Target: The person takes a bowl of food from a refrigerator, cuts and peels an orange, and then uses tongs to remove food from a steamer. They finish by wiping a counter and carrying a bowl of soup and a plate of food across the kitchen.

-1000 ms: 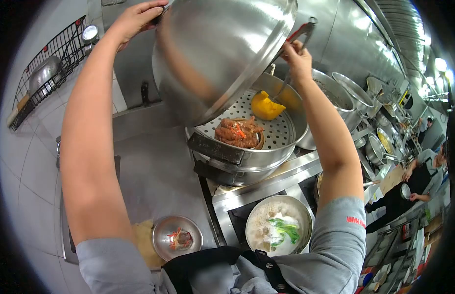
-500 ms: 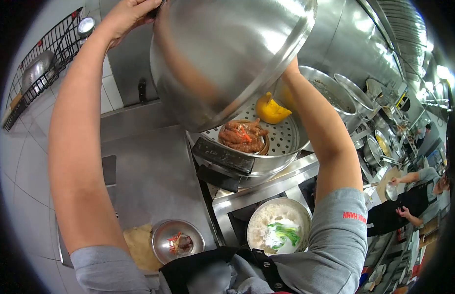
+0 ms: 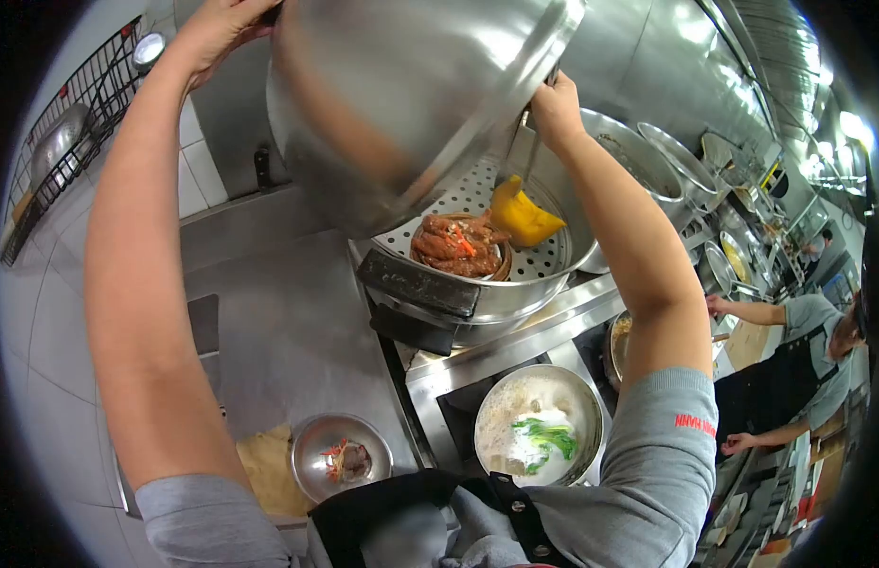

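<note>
Raised over the steamer, a big domed metal lid (image 3: pixel 392 95) hangs tilted between my hands. My left hand (image 3: pixel 221 33) grips its left side near the top edge of the view. On the right, my right hand (image 3: pixel 558 106) is closed on the lid's rim side. Below, the perforated steamer tray (image 3: pixel 449 201) holds a round basket of brown chicken feet (image 3: pixel 455 248) topped with red pieces. A yellow piece (image 3: pixel 524 213), perhaps pumpkin, lies beside it. The steamer's black handle (image 3: pixel 417 282) faces me.
Leafy greens (image 3: pixel 545 439) sit in a bubbling pan (image 3: pixel 487 431) on the stove. Left of it stands a metal bowl (image 3: pixel 311 473) with meat and red strips. Large pots (image 3: pixel 638 156) line the back right. A co-worker (image 3: pixel 780 379) stands at the right. A wire rack (image 3: pixel 75 123) hangs upper left.
The lid and both my hands have shifted a little left. More of my right hand shows beside the rim. The co-worker's arms have moved, and the ladle there is no longer visible.
</note>
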Motion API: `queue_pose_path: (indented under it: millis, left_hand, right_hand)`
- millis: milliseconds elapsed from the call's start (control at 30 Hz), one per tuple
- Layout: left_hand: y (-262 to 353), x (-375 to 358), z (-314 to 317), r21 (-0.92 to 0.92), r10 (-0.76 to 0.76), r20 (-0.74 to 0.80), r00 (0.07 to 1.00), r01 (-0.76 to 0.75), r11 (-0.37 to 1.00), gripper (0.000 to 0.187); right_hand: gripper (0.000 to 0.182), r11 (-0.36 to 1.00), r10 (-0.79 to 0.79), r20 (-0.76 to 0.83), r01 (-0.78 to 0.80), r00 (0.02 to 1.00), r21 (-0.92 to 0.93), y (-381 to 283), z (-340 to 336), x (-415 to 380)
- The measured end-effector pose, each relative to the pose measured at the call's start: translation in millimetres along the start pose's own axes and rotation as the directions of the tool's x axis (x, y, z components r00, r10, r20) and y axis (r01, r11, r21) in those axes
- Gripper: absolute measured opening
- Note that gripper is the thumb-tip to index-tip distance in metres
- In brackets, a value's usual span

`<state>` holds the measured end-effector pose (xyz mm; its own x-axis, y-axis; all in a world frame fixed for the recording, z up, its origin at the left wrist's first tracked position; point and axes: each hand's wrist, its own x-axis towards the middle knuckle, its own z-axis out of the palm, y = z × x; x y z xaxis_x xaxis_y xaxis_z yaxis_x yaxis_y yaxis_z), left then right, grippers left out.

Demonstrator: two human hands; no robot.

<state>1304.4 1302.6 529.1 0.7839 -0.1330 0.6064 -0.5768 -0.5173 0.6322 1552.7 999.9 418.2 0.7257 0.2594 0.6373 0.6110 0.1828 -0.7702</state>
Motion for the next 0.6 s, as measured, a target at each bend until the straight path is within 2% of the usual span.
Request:
queue_pose_path:
  millis: [67,133,233,433,500,567,600]
  left_hand:
    - [-1,1,-1,-0.005,-0.004,0.001,1.0,0.004,1.0,0.043]
    - [-32,25,-21,0.04,-0.189,-0.193,0.963,0.2,0.979,0.042]
    - [-38,26,-24,0.051,-0.182,-0.237,0.954,0.199,0.979,0.041]
    - [-51,35,-37,0.184,-0.172,-0.195,0.966,0.208,0.961,0.04]
    - [-50,32,-34,0.176,-0.17,-0.194,0.966,0.205,0.963,0.04]
    - [-41,30,-22,0.148,-0.162,-0.195,0.967,0.192,0.97,0.04]
    - [-34,31,-15,0.134,-0.155,-0.195,0.968,0.183,0.974,0.04]
  right_hand:
    - [0.024,1.0,0.013,0.016,-0.013,1.0,0.02,-3,-3,-5]
    - [0.025,1.0,0.024,0.031,-0.024,0.999,-0.009,-6,-8,-6]
    - [0.026,1.0,0.008,0.024,-0.008,1.0,-0.021,-13,-13,-12]
    - [0.022,1.0,-0.004,0.002,0.004,1.0,-0.002,-19,-12,-21]
    - [0.02,0.994,-0.099,-0.055,0.097,0.994,-0.048,-34,-18,-23]
    - [0.021,0.974,-0.213,-0.124,0.22,0.969,0.045,-44,-32,-16]
    - [0.022,0.971,-0.222,-0.192,0.234,0.956,0.042,-49,-40,-16]
